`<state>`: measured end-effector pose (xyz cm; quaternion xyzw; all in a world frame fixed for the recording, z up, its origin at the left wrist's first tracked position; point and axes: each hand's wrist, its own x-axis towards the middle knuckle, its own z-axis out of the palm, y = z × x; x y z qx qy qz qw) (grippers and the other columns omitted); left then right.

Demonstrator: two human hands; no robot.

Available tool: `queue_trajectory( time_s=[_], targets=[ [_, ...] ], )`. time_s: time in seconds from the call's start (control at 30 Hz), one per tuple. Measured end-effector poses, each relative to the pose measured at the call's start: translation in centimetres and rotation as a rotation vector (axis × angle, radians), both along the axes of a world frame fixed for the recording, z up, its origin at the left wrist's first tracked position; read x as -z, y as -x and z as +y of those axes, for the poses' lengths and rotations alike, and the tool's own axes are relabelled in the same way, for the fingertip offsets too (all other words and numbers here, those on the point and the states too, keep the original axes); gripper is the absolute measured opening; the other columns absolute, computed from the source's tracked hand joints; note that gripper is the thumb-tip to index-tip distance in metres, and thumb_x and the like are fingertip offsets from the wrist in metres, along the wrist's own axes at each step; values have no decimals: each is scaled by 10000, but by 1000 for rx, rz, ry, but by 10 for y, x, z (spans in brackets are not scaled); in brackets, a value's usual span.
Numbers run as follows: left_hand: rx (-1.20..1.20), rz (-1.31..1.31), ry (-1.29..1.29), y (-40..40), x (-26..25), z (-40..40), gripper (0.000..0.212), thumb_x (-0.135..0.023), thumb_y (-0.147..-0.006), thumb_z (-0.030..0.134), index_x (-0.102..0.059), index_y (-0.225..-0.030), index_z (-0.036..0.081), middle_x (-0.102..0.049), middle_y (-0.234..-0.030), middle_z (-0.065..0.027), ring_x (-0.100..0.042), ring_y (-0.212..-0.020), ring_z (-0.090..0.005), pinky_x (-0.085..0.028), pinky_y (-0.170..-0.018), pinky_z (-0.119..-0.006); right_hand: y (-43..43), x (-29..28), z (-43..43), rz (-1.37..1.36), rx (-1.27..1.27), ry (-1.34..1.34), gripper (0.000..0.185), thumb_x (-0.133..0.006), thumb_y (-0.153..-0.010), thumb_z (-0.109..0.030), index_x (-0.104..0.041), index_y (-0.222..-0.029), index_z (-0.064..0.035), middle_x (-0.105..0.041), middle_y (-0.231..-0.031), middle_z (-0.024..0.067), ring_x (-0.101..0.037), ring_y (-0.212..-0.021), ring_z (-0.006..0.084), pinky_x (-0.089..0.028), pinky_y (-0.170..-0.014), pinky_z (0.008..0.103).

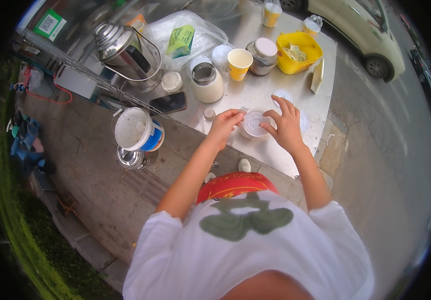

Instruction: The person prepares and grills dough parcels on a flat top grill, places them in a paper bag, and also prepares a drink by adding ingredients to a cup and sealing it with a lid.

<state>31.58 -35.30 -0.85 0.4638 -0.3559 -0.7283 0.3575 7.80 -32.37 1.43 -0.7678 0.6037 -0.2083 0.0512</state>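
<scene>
A plastic-lidded cup or tub (pixel 254 122) stands near the front edge of the metal tabletop (pixel 268 153). At its left rim is my left hand (pixel 223 125), thumb and fingertips pinched together at what looks like a bit of clear plastic; its exact grip is unclear. My right hand (pixel 286 125) has its fingers spread over the lid's right side, thumb close to the lid. Round plastic lids (pixel 282 96) lie just behind and right of that hand. Left of the tub sits a small round cap (pixel 209 114). A wide-mouthed, cream-coloured jar (pixel 208 86) stands behind, uncovered.
Behind stand a yellow paper cup (pixel 240 65), a lidded glass jar (pixel 263 56) and a yellow bin with banknotes (pixel 299 52). A steel jug (pixel 125 56), phone (pixel 168 102) and plastic bags (pixel 200 30) are left. A white bucket (pixel 134 129) hangs beyond the chain (pixel 125 97). Cars (pixel 361 33) are at right.
</scene>
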Motion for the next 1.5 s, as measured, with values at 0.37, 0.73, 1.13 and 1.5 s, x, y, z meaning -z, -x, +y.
queue_trajectory(
  time_s=[0.37, 0.73, 1.13, 1.5],
  targets=[
    [93, -5, 182, 4, 6, -5, 192, -684, -1009, 225, -753, -1108, 75, -719, -980, 32, -601, -908, -71, -447, -837, -255, 23, -31, -36, 687, -403, -417, 326, -873, -759, -285, -772, -1037, -150, -662, -1288, 57, -590, -1236, 243, -425, -1081, 486],
    [127, -18, 166, 8, 4, -17, 170, -659, -1015, 137, -734, -1124, 29, -736, -1048, -21, -640, -977, -100, -496, -925, -275, 21, -42, -12, 618, -520, -325, 125, -764, -833, -176, -670, -864, -100, -715, -845, 92, -713, -794, 303, -557, -695, 431],
    [264, -16, 324, 15, -34, -40, 177, -671, -1016, 143, -727, -1130, 19, -746, -1091, -39, -670, -1017, -124, -519, -948, -297, 11, -113, -25, 123, -408, -264, 85, -795, -750, -43, -739, -813, -49, -665, -849, 92, -683, -830, 309, -549, -736, 429],
    [218, -431, 344, -19, -2, -25, 570, -792, -849, 77, -593, -1381, 36, -599, -1353, -122, -693, -974, -171, -564, -875, -306, 23, -87, 5, -266, -148, -266, 655, -871, -692, 5, -643, -1294, -114, -620, -1295, 97, -671, -981, 251, -564, -774, 369]
  ],
)
